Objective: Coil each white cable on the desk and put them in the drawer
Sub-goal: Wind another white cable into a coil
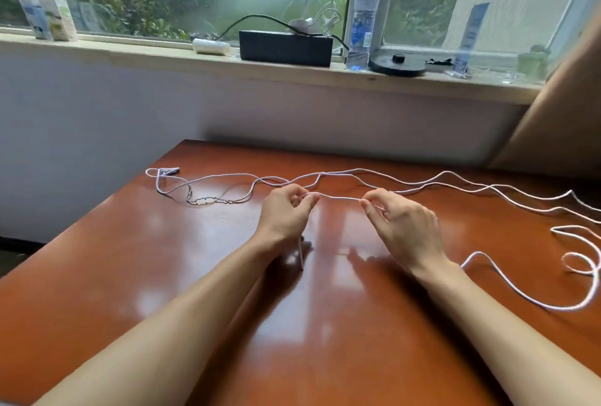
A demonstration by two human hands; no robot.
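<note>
Several objects line the far window sill (97, 49), well apart from the work: two cartons (47, 16) at far left, a white roll (210, 46), a black box (286, 47) with a dark cord lying over it, a clear water bottle (362, 21) with a blue cap, and a black disc (397, 63) to the right. Below, the glossy reddish-brown desk (130, 275) carries the white cable (338, 198), thin and slack. Its wavy strands run left to right across the far half of the desk, with a dark connector end at far left and loose loops near the right edge; how many separate cables lie there cannot be told. At centre, the left hand (286, 213) and right hand (403, 226) each pinch the cable between thumb and fingertips, holding a short straight span between them just above the desk. A free end hangs below the left hand to the surface.
</note>
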